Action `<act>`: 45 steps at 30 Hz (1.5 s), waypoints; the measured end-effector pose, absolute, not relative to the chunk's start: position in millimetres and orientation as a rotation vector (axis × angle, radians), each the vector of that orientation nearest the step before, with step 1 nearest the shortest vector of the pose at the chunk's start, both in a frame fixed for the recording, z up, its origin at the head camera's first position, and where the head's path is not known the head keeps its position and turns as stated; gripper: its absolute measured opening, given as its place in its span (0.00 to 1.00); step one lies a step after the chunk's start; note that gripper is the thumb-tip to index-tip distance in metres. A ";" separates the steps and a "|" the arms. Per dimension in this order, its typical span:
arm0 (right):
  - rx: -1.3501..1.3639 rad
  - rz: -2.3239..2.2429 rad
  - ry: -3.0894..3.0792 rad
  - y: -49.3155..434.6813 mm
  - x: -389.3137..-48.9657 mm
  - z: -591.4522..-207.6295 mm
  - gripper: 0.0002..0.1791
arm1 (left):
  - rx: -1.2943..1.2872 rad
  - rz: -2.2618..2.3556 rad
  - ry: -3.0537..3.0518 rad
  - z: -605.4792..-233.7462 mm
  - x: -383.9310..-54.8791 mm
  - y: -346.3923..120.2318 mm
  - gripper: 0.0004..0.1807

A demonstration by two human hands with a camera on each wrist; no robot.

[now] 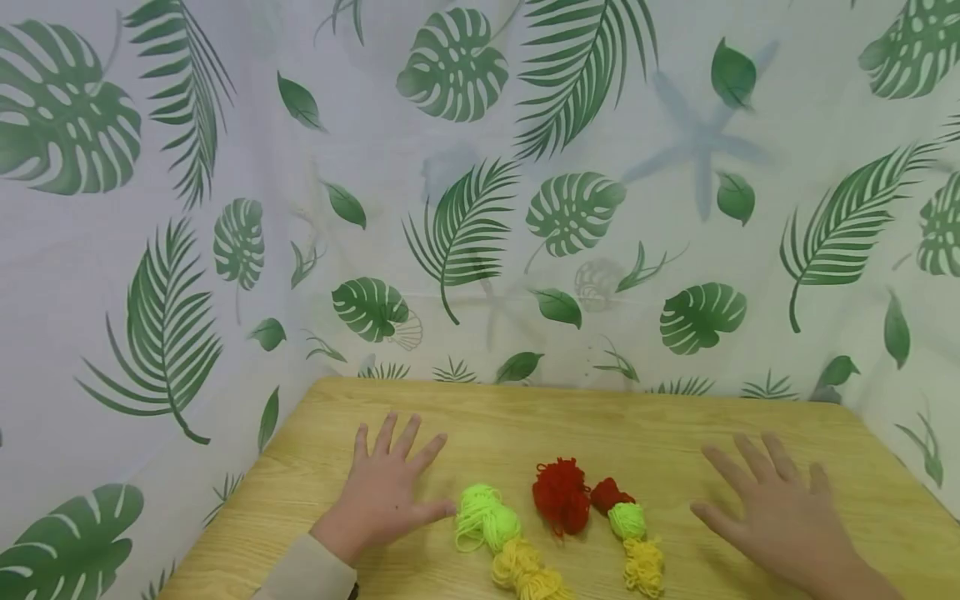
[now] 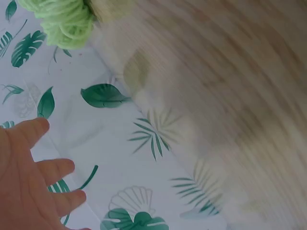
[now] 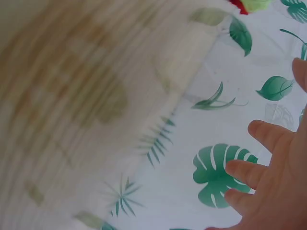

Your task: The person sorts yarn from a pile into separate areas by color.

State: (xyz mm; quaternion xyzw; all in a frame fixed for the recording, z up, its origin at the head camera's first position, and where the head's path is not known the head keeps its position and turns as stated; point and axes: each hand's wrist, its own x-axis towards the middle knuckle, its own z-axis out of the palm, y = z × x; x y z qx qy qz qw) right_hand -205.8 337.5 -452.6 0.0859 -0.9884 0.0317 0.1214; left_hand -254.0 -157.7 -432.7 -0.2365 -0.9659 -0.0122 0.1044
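My left hand (image 1: 388,492) is spread with straight fingers over the left part of the table, its thumb tip right at the edge of a bright green yarn bundle (image 1: 487,517). A yellow yarn bundle (image 1: 528,571) adjoins the green one, toward the front. In the middle lies a larger red yarn bundle (image 1: 561,496). To its right, a small red bundle (image 1: 611,495), a small green bundle (image 1: 627,521) and a small yellow bundle (image 1: 643,567) form a row. Right of that row, my right hand (image 1: 780,517) is spread too, holding nothing. Both wrist views show the fingers extended.
The wooden table (image 1: 450,417) has a light, glossy top. Behind it and at the left hangs a white curtain (image 1: 480,333) printed with green leaves, close along the table's back edge. A pale sleeve (image 1: 307,575) covers the left forearm.
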 end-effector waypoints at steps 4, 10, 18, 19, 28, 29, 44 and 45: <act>0.312 0.228 -2.879 328.0 -208.6 -451.7 0.42 | -0.830 -0.108 -2.850 -433.8 -254.4 -151.8 0.49; 0.432 0.433 -2.832 309.6 -213.0 -449.0 0.35 | -1.009 -0.196 -2.853 -434.9 -257.1 -141.4 0.48; 0.475 0.807 -2.981 286.8 -212.6 -447.0 0.30 | -1.148 -0.487 -2.965 -439.4 -259.7 -126.3 0.43; 0.473 0.852 -3.002 284.7 -212.4 -447.0 0.30 | -1.153 -0.530 -2.986 -440.4 -260.2 -124.2 0.42; 0.637 1.085 -3.049 270.0 -216.4 -449.2 0.23 | -1.157 -0.561 -3.110 -446.9 -263.8 -105.4 0.33; 0.637 1.090 -3.054 268.5 -216.8 -449.5 0.22 | -1.157 -0.551 -3.118 -447.2 -263.9 -103.9 0.32; 0.648 1.031 -3.120 253.4 -227.6 -455.4 0.16 | -1.207 -0.438 -3.109 -449.4 -268.0 -96.6 0.25; 0.642 1.020 -3.125 252.3 -228.2 -455.8 0.17 | -1.203 -0.432 -3.111 -449.8 -268.6 -96.4 0.25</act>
